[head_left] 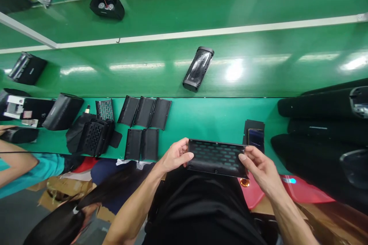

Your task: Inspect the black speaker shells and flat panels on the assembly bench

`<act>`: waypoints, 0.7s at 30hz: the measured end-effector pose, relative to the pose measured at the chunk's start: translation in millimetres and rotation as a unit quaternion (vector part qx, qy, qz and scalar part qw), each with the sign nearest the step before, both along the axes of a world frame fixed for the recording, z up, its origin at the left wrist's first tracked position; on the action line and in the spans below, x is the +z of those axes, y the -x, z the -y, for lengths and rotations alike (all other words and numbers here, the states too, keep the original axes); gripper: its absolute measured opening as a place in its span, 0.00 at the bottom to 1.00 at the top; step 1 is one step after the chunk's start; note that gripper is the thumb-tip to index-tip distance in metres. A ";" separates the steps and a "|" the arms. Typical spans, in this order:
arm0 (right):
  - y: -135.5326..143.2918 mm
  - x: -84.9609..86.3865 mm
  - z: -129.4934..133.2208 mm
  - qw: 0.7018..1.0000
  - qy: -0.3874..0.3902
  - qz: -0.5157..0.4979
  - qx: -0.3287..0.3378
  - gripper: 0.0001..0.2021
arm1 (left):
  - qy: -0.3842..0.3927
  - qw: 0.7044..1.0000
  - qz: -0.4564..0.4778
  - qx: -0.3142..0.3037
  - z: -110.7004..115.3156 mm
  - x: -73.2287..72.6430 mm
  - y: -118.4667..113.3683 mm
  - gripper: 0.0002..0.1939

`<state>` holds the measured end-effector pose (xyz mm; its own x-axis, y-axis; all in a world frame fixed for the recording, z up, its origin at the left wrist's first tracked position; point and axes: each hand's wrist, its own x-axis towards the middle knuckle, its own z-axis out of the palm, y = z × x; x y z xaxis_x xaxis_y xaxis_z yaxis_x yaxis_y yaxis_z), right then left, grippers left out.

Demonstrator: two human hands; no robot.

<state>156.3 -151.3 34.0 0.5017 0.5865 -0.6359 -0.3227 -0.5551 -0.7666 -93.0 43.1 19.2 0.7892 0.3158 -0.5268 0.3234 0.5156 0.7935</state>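
A black slotted speaker grille panel (217, 157) is held level in front of my body, its long side running left to right. Its left end is pinched by my left hand (178, 156), thumb on top. At the other end my right hand (257, 162) grips the panel's edge the same way. Green shows through the slots. Left of my hands, several similar black panels (160, 113) lie in two rows on the green bench (189, 118). A dark phone (255, 139) lies on a black sheet just beyond my right hand.
A black speaker (198, 69) lies on the conveyor ahead. Large black speaker bodies (316, 128) crowd the right side. Stacked slotted grilles (96, 138) and a dark speaker housing (63, 111) sit at left. Another person's head (57, 222) and someone's arm (17, 172) are at lower left.
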 end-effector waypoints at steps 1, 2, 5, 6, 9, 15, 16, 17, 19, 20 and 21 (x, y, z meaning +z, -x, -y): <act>0.2 0.3 0.0 1.000 -0.005 0.007 0.001 0.25 | 0.005 1.000 0.006 0.000 -0.4 -0.3 1.2 0.25; 0.5 0.5 -0.5 1.000 -0.009 0.012 0.002 0.25 | 0.008 1.000 0.011 0.001 -0.7 -0.9 2.2 0.25; 1.0 -0.1 -2.7 1.000 -0.013 0.017 0.000 0.25 | 0.012 1.000 0.017 -0.001 -1.5 -3.7 4.1 0.24; 0.9 -0.6 -3.2 1.000 -0.013 0.017 -0.002 0.25 | 0.012 1.000 0.017 -0.003 -1.9 -4.6 4.5 0.24; -0.4 -2.4 -3.3 1.000 -0.009 0.010 -0.003 0.25 | 0.008 1.000 0.017 -0.010 -3.6 -6.5 5.6 0.23; -3.6 -10.5 -3.6 1.000 0.003 -0.014 -0.005 0.26 | 0.058 0.998 0.028 -0.009 -7.1 -12.3 6.7 0.24; -3.6 -13.3 -4.7 1.000 0.003 -0.020 -0.007 0.26 | 0.075 0.997 0.028 -0.007 -7.2 -14.3 6.2 0.25; -3.6 -16.6 -6.1 1.000 0.002 -0.028 -0.009 0.26 | 0.092 0.995 0.026 -0.005 -7.3 -16.7 5.6 0.26; -3.4 -23.6 -9.4 0.999 0.003 -0.051 -0.009 0.26 | 0.125 0.992 0.023 0.005 -7.1 -21.8 3.8 0.26; -3.4 -26.8 -11.2 0.998 0.005 -0.062 -0.007 0.26 | 0.140 0.990 0.022 0.011 -7.0 -24.2 2.9 0.27; -3.3 -29.5 -12.9 0.997 0.007 -0.070 -0.004 0.26 | 0.153 0.988 0.020 0.018 -7.0 -26.4 1.9 0.27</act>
